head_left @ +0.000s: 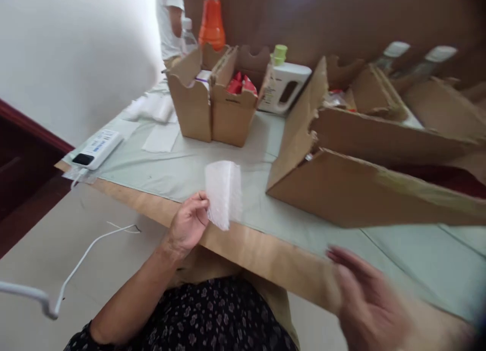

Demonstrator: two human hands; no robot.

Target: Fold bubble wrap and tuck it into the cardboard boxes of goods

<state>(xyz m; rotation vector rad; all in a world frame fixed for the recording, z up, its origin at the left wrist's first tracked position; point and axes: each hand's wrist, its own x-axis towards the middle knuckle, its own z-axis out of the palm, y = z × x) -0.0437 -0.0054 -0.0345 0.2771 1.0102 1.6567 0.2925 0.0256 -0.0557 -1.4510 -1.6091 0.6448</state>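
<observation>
My left hand (190, 220) is closed, pinching the left edge of a small white bubble-wrap bag (218, 194) between thumb and fingers. The bag hangs upright over the table's front edge, slightly see-through and apparently with nothing in it. Lower right, my right hand (364, 295) is blurred by motion; its fingers reach out, apart from the thumb, and I see nothing in them. It is near the wooden edge, in front of the large cardboard box (379, 189). More flat white bags (161, 137) lie at the back left of the table.
Two narrow cardboard boxes (192, 108) stand at the back, one holding red packets (242, 83). Beside them are a white jug with a green cap (284, 85) and an orange bottle (211, 24). A white device (98, 148) with a cable lies left. Another person (170, 24) stands behind.
</observation>
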